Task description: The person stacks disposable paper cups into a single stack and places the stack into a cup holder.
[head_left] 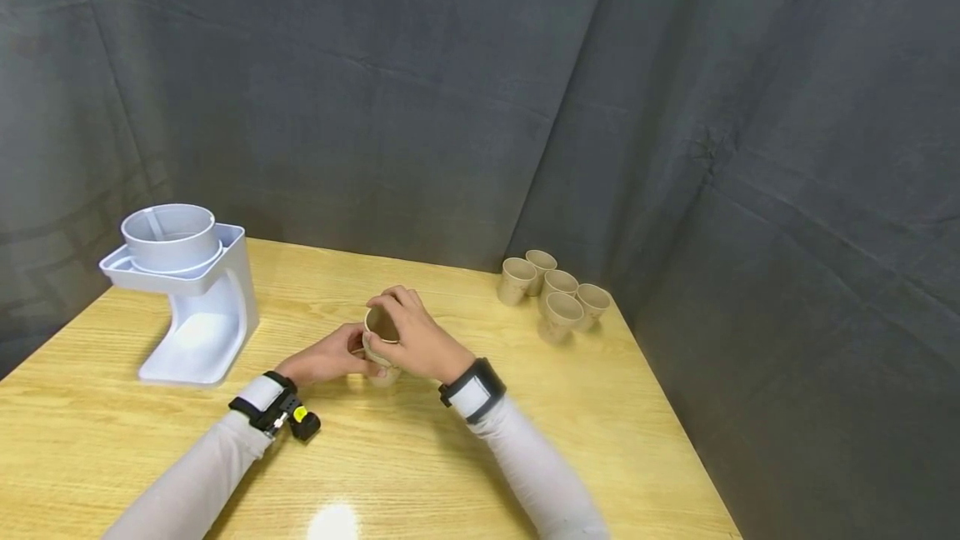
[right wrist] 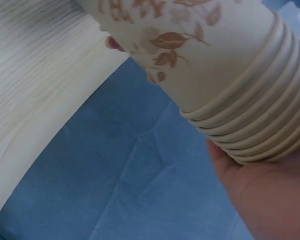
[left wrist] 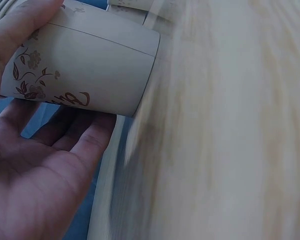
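Observation:
A nested stack of paper cups (head_left: 384, 376) stands upright on the wooden table, tan with a brown floral print. In the right wrist view, several rolled rims of the stacked cups (right wrist: 200, 65) show close together. My left hand (head_left: 333, 356) grips the stack from the left. The left wrist view has its thumb on one side of the cup wall (left wrist: 90, 65) and its fingers on the other. From above, my right hand (head_left: 422, 342) pinches the stack at the rim, its thumb at the near side. Part of the stack is hidden behind both hands.
Several single paper cups (head_left: 517, 280) stand upright in a cluster at the table's back right corner. At the left stands a pale plastic stand (head_left: 243, 290) with a round tub (head_left: 168, 255) on top. Dark cloth (head_left: 360, 107) hangs behind and to the right of the table (head_left: 360, 473).

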Demonstrator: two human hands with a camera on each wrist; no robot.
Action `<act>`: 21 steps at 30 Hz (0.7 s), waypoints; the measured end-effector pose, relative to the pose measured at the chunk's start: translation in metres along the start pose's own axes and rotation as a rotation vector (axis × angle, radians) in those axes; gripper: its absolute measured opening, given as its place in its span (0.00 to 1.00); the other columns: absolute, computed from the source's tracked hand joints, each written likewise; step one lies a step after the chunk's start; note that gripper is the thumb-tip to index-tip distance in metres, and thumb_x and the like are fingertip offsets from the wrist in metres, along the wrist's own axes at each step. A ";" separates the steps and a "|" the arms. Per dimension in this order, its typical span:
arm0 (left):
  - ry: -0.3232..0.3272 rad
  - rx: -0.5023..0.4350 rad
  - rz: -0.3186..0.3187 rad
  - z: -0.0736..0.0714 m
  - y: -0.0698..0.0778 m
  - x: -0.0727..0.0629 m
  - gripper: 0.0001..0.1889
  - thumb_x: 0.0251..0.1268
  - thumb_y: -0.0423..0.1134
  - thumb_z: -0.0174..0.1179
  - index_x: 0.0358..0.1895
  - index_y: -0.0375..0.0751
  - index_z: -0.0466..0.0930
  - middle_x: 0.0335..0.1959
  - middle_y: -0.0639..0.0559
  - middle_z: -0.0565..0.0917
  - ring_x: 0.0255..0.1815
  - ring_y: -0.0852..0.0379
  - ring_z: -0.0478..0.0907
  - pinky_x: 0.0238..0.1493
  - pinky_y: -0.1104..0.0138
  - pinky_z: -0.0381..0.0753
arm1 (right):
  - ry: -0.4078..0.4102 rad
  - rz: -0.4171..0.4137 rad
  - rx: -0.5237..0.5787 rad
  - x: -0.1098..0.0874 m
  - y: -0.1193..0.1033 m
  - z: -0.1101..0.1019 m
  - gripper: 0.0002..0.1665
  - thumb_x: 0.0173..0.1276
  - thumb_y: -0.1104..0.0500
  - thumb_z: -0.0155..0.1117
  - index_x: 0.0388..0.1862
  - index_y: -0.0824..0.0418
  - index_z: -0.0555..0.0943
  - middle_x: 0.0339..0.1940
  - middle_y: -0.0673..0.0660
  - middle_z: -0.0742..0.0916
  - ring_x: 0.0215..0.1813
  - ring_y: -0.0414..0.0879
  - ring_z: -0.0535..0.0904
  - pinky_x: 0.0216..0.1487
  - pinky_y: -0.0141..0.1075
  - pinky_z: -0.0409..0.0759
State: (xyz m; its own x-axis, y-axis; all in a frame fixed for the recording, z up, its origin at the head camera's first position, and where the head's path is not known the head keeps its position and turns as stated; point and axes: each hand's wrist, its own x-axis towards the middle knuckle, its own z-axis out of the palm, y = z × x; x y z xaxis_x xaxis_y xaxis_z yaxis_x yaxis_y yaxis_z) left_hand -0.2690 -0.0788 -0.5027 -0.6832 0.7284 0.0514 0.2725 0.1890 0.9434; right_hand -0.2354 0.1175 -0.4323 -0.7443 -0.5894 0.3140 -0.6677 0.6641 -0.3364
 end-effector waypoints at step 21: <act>0.035 -0.015 0.007 0.003 0.000 0.002 0.35 0.57 0.41 0.70 0.68 0.42 0.66 0.62 0.43 0.76 0.65 0.46 0.72 0.66 0.52 0.70 | 0.046 0.252 0.208 -0.014 0.069 -0.062 0.29 0.76 0.44 0.49 0.64 0.62 0.73 0.53 0.57 0.84 0.55 0.48 0.80 0.58 0.41 0.78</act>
State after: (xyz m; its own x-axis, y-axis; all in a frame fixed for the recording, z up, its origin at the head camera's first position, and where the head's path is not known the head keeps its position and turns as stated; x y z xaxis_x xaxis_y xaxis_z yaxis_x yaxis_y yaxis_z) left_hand -0.2683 -0.0752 -0.5041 -0.7044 0.7064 0.0688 0.2670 0.1740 0.9479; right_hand -0.2705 0.2000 -0.4049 -0.8885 -0.3936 0.2359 -0.4536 0.6755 -0.5813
